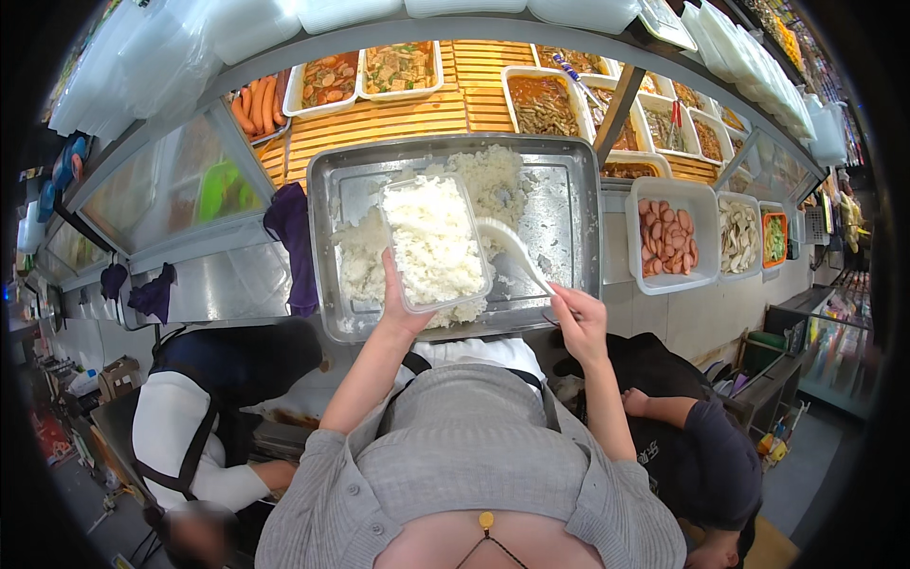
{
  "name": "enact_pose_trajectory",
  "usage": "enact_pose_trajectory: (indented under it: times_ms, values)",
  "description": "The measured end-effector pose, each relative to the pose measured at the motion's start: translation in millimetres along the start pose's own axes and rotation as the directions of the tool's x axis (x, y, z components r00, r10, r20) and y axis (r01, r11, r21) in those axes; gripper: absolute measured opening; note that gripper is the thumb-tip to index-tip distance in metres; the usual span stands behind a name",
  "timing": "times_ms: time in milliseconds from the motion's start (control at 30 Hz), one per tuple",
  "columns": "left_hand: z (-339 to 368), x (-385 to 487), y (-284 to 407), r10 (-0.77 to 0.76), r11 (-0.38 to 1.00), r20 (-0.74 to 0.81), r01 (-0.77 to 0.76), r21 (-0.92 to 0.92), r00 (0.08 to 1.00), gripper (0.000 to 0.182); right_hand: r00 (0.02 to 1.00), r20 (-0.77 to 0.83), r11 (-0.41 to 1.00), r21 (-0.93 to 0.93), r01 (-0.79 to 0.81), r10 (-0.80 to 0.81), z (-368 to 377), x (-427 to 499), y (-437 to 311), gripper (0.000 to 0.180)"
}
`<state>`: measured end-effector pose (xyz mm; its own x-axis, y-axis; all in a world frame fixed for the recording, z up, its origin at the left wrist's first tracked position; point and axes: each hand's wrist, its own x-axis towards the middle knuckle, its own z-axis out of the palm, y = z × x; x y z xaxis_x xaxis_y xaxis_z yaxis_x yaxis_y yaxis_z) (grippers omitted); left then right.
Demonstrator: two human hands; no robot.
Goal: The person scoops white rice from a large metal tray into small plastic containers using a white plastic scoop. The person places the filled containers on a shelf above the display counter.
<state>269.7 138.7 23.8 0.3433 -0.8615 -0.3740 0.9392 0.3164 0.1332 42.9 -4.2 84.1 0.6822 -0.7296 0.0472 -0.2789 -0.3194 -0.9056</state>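
My left hand (402, 302) holds a clear plastic container (482, 279) by its left and lower side, over a large metal tray (569, 284). White cooked rice (434, 238) fills the container. In my right hand (583, 320) is the handle of a white rice paddle (522, 252); its head reaches behind the container's right edge, so its tip is hidden. A thin dark loop, perhaps a ring or cord, shows by the right fingers. Loose rice (490, 181) lies in the tray behind, left of and below the container.
Behind the tray, white tubs of cooked dishes (544, 107) stand on a slatted wooden surface (384, 121). To the right are tubs of sliced sausage (666, 238) and pale slices (739, 235). A purple cloth (293, 242) hangs at left. One person (178, 427) bends at left, another (697, 434) at right.
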Motion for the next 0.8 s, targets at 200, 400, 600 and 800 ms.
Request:
enact_pose_trajectory:
  times_ms: [200,400,600,800]
  values:
    - [-11,-3,11,0.011,0.999,-0.112,-0.016,-0.046,0.994,0.069,0.995,-0.09,0.885,-0.465,-0.009,-0.037,-29,-29,23,0.019]
    - [-21,-14,16,0.066,0.997,-0.152,-0.057,0.061,0.986,0.069,0.878,-0.363,0.903,-0.175,-0.392,0.311,-36,-51,98,0.028]
    - [-26,-24,16,0.11,0.991,-0.174,-0.094,0.097,0.979,0.069,0.682,0.004,0.628,0.384,-0.676,0.731,4,-17,132,0.026]
    - [-31,-30,16,0.14,0.988,-0.138,-0.13,0.084,0.98,0.068,0.701,0.151,0.484,0.623,-0.615,0.697,27,-8,123,0.024]
